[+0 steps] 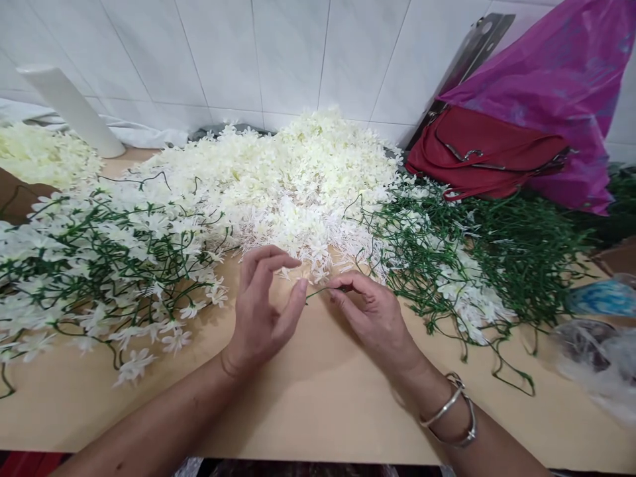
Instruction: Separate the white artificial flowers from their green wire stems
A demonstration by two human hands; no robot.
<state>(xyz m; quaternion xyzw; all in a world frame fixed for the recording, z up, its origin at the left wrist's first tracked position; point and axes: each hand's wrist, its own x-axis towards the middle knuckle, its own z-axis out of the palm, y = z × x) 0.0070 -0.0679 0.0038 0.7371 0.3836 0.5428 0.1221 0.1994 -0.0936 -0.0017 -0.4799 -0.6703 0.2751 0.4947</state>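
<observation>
My right hand (375,315) pinches a thin green plastic stem (320,290) between thumb and fingertips over the middle of the table. The stem's free end points left, close to the thumb of my left hand (265,308). That hand is open, its fingers curved and thumb apart; whether its thumb touches the stem I cannot tell. Beyond both hands lies a large heap of loose white artificial blossoms (298,172). Left of my left hand are green stems with white flowers attached (144,258). Bare green stems (517,252) are piled to the right of my right hand.
A white roll (74,112) leans at the back left beside cream blossoms (44,159). At the back right sit a red handbag (487,152) and a purple plastic bag (556,93). Clear plastic wrapping (601,358) lies at the right edge. The tiled wall (288,59) bounds the table behind.
</observation>
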